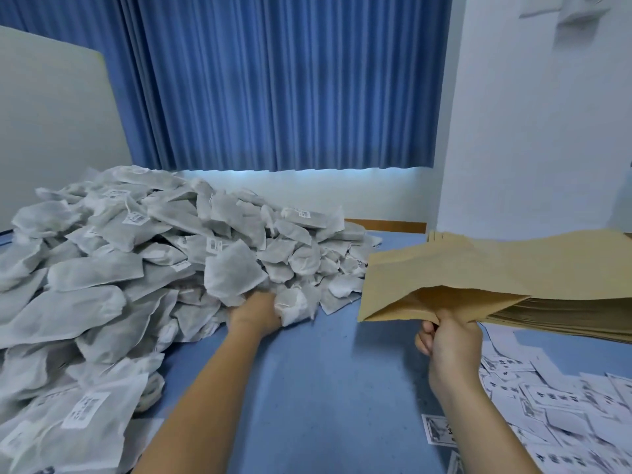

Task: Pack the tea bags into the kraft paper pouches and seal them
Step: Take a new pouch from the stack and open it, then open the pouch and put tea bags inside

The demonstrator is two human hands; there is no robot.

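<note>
Room: blue curtain (273,80) across 12 o'clock, white wall (530,114) at 2, pale board (44,131) leaning at 10. The blue worktop (325,388) carries everything. On it, a heap of tea bags (119,261) fills 8 to 11. A stack of kraft pouches (564,313) lies flat at 3, with printed slips (547,405) scattered at 4 to 5. One pouch (427,278) is raised at the stack's left end, its long axis roughly 9 to 3 and its mouth gaping toward 6–7. Right hand (448,340): grip pinched on the mouth's lower lip. Left hand (254,314), at the heap's near edge: grip clamped round the held tea bags (234,275), fingertips hidden. Key relation: the pouch mouth sits at 3 o'clock from the left hand, near, with worktop between. The left hand likely carries the bags across.
</note>
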